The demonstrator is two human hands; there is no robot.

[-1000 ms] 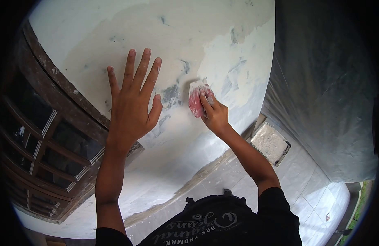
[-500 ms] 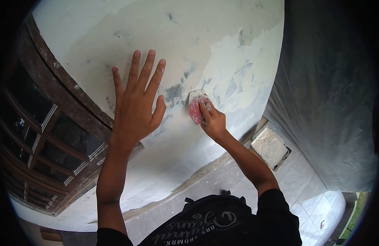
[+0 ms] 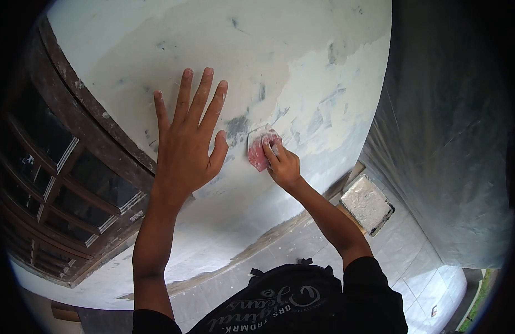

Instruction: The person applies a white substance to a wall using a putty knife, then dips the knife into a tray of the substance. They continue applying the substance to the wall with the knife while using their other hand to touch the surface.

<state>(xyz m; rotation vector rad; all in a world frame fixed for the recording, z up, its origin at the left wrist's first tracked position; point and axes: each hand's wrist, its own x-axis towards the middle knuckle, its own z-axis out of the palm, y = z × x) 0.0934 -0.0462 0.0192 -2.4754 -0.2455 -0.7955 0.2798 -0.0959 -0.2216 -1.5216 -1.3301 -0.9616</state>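
Note:
In the head view my left hand lies spread on the patchy white wall, its palm down and fingers apart. Over to the right, my right hand grips a pink putty scraper smeared with white filler. The scraper's broad edge rests at the wall, just beside a dark grey patch. Part of the scraper is covered by my fingers and thumb.
A brown wooden window frame with glass panes borders the wall on the left. Below right, a tray of white filler stands by the tiled floor. Translucent plastic sheeting hangs at the right.
My right hand has slid the scraper a short way left along the wall, toward the dark patch. My left hand stays in nearly the same place.

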